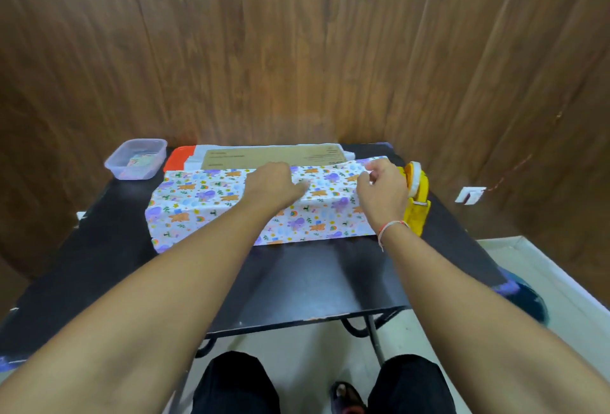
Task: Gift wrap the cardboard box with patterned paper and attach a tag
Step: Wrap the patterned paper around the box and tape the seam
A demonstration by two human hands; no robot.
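— Item one? Cardboard box [274,154] draped in patterned paper [204,202], located toward the tabletop's [313,278] far edge.
— Hands? Paper was pressed flat by the left hand [274,187]; its right end was pinched by the right hand [383,190].

Patterned paper [211,202] hides most of the box; tub [137,159] contents perhaps tags, blurred

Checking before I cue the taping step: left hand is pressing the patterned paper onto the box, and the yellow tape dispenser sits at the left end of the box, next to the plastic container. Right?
Not quite. The head view shows the yellow tape dispenser at the right end of the box, just beyond the right hand; the plastic container is at the far left. The left hand does press the patterned paper down.
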